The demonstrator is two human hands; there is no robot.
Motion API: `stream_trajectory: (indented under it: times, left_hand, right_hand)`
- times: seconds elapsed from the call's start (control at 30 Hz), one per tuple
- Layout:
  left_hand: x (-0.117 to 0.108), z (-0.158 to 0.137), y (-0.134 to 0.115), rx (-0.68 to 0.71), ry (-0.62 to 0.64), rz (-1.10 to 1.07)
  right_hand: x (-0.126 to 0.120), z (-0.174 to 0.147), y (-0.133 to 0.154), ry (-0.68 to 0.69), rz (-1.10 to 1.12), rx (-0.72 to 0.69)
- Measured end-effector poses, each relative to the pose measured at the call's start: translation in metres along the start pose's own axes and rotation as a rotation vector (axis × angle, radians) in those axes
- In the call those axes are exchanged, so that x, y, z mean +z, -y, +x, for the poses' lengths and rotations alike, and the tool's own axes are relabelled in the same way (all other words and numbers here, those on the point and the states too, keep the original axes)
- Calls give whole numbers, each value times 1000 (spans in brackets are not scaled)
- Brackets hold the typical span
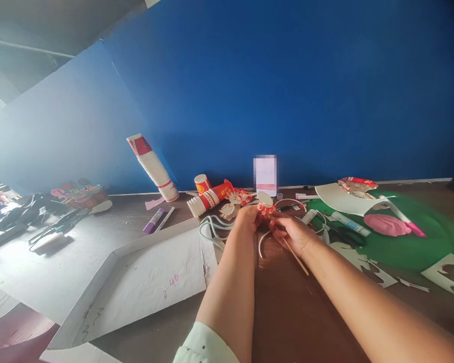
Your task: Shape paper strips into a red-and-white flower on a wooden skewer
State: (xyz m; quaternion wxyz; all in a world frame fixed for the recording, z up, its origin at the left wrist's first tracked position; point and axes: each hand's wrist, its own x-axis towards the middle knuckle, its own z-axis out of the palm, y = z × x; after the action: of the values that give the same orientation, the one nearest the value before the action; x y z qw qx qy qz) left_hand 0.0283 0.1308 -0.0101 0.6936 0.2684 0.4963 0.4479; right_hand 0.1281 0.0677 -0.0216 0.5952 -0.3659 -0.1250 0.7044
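In the middle of the frame, a small red-and-white cup (266,200) is held by the left hand (251,217), whose fingers are partly hidden. The right hand (292,233) is placed just beside it, with the fingers bent near the cup. A thin stick (297,259) is seen coming from under these fingers, but whether it is gripped cannot be told. At the lower left, a white box (147,277) is seen on the table (287,312). Left of centre, a tall stack (154,170) of cups is seen tilted. At the right, a pink oval (386,225) is laid over a green mat (431,234).
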Motion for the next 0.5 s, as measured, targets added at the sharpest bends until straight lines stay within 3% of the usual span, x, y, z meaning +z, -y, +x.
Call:
stream_trajectory:
  times: [0.23,0.5]
  left_hand:
    - [-1,0,1,27,25,28]
    - [-6,-5,-1,19,145,-20]
  right_hand:
    - [0,-3,1,32,-42,-21]
    - [0,-3,4,9,-20,-20]
